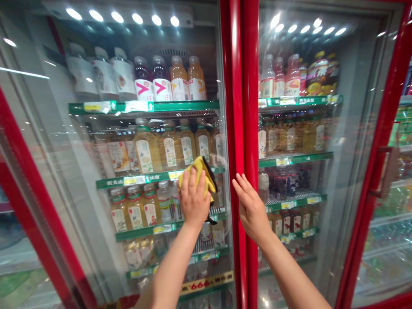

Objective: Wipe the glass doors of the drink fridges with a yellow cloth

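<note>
My left hand [195, 201] presses a yellow cloth with dark edging [208, 178] against the left glass door [86, 154] of a drinks fridge. Its fingers lie stretched over the cloth, and part of the cloth is hidden under them. To the right, my right hand [252, 210] rests with fingers straight and held near each other at the red door frame [236, 128], beside the seam between the two doors. Nothing shows in that hand. Behind the left glass, bottles of pale yellow drink [146, 148] stand on a shelf near the cloth.
Green-edged shelves [186, 106] hold several rows of bottles behind both doors. The right glass door [354, 141] has a handle [383, 171] at its far side. More shelves with drinks [392, 214] stand at the right edge. A sign [206, 283] sits low behind the left glass.
</note>
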A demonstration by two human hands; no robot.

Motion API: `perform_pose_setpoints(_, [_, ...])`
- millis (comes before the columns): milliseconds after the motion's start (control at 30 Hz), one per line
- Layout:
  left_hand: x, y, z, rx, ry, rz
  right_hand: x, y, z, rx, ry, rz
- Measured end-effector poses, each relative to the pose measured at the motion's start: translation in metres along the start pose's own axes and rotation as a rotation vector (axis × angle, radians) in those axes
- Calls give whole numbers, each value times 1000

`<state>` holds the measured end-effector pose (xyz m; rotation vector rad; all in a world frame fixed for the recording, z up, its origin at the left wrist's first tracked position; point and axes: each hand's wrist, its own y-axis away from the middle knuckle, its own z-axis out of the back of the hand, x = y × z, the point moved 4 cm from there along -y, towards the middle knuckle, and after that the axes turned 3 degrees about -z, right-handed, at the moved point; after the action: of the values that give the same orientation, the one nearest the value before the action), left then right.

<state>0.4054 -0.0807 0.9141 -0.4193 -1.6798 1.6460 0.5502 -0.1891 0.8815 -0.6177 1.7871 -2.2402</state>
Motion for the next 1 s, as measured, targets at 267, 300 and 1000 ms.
perform_pose_setpoints(267, [27, -15, 8, 50, 16, -58, 24, -11, -17, 37, 10, 78])
perform_pose_setpoints(300, [40, -16, 15, 7, -1, 21, 25, -8, -22, 43, 15, 71])
perform_pose_setpoints(1000, [114, 60, 63, -25, -104, 14, 61, 12, -122, -31, 181, 116])
